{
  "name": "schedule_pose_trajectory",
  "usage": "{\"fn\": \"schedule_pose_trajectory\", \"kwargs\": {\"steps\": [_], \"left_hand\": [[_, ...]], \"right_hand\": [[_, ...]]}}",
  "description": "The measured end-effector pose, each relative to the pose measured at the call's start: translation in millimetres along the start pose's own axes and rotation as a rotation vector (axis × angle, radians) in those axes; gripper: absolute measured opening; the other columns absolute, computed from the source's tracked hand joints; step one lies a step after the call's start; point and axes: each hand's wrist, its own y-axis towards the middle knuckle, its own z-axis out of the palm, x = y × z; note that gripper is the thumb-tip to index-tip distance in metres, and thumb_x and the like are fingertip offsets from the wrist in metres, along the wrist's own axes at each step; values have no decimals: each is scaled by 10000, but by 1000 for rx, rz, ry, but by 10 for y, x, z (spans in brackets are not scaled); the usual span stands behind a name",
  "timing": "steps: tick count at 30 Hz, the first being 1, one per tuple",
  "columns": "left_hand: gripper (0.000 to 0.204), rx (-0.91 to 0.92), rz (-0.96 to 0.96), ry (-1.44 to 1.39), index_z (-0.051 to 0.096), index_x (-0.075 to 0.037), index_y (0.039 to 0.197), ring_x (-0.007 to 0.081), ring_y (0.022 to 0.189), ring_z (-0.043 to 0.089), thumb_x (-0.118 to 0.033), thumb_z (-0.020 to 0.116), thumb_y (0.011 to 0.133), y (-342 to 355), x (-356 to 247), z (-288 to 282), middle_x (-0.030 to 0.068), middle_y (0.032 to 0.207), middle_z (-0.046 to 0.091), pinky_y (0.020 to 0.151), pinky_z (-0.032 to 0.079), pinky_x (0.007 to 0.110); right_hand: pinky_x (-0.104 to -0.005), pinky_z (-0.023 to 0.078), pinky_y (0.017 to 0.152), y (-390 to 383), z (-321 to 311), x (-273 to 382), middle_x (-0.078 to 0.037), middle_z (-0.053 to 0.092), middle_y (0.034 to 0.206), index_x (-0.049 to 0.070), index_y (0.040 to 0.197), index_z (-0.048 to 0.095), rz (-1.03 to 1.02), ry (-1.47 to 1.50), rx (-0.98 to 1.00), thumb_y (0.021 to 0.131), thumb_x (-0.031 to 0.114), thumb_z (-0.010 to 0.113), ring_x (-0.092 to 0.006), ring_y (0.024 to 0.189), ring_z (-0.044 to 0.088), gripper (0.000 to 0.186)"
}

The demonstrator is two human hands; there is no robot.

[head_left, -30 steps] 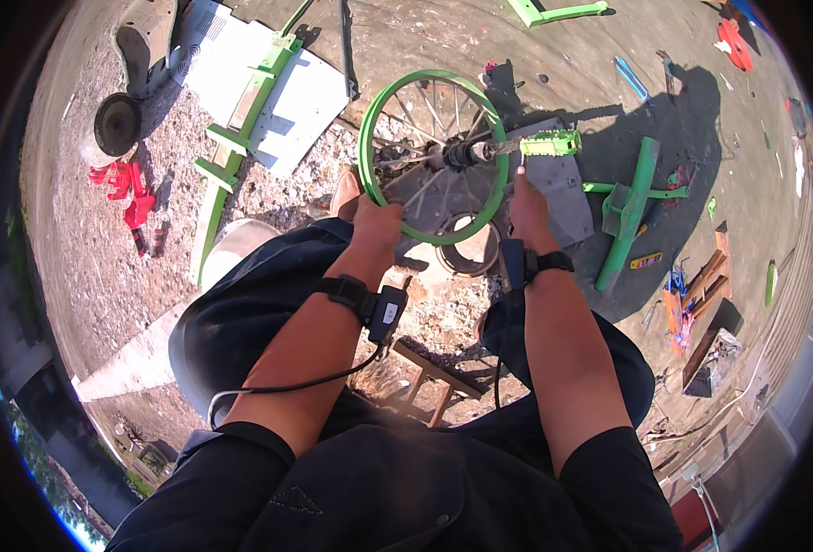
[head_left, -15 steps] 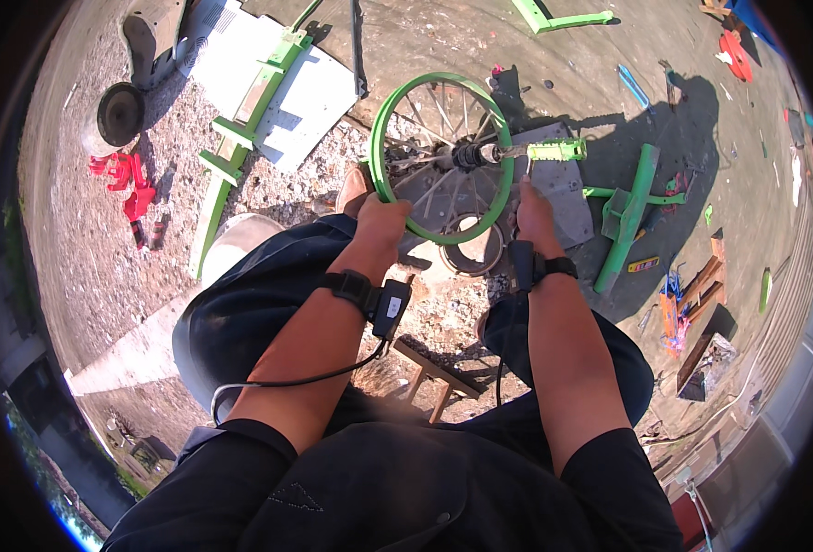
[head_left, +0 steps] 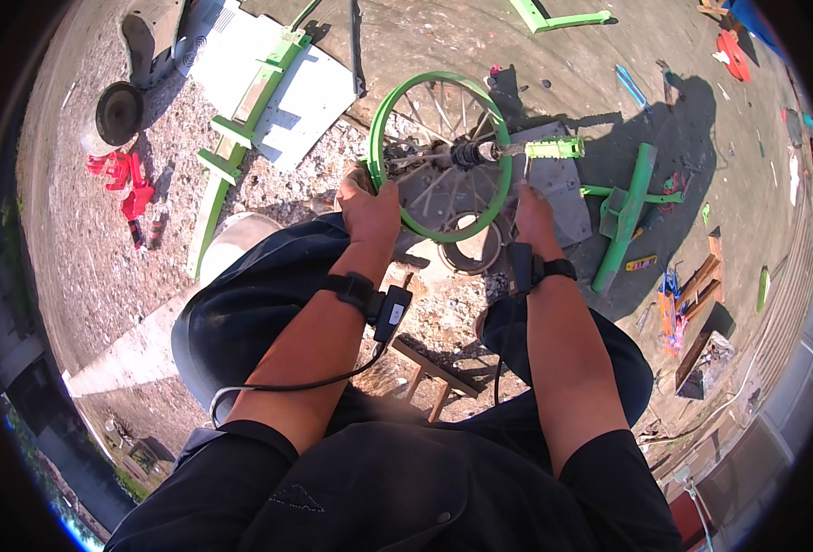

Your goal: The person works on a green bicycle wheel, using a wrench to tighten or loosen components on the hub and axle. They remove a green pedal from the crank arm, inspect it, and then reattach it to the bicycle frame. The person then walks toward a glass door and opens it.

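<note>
A spoked wheel (head_left: 378, 170) with a bright green rim is tilted in front of me, a dark hub (head_left: 469, 155) at its centre. My left hand (head_left: 368, 210) is closed on the lower left of the rim. From the hub an axle reaches right to a green toothed piece (head_left: 555, 148). Beside the rim's right side, my right hand (head_left: 533, 213) is closed around a thin metal tool (head_left: 528, 171), whose upper end is close to the axle. The tool's lower part is hidden in my fingers.
Below the wheel stands a round metal ring or can (head_left: 471, 261). A long green frame bar (head_left: 231, 152) lies left by white panels (head_left: 303, 106). At right are a green welded bracket (head_left: 629, 216) and wood scraps (head_left: 698, 287). Red straps (head_left: 130, 184) lie far left.
My left hand has shifted slightly up and left along the rim, its fingers reaching farther outside it. The right hand and the thin tool stay almost in place.
</note>
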Motion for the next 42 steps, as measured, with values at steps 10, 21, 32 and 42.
{"fn": "schedule_pose_trajectory", "kwargs": {"steps": [10,21,32,42], "left_hand": [[414,201,-206,93,558,-13,1147,275,890,653,-248,679,829,31,-118,-42,141,978,670,813,506,389],[429,240,-188,71,549,50,1169,224,807,626,-233,655,865,-4,-158,-65,162,969,654,690,498,355],[441,251,-223,53,549,54,1205,184,802,607,-222,646,875,-11,-198,-82,135,974,650,682,488,330],[404,302,-257,-3,552,50,1169,173,770,591,-221,639,882,-18,-270,-111,106,949,629,652,479,324]], "right_hand": [[-307,460,496,-126,-34,93,-55,600,688,-17,942,637,44,95,27,964,304,538,-148,546,571,337],[-306,432,466,-138,-27,115,-36,568,615,0,866,640,73,116,-5,939,300,574,-145,492,534,316],[-359,423,443,69,-160,-93,-62,575,586,22,870,667,-30,-18,-40,912,293,583,-180,459,558,287],[-493,491,600,385,-293,-656,-165,652,782,73,956,605,-375,-548,-23,843,102,521,-390,731,652,143]]}}
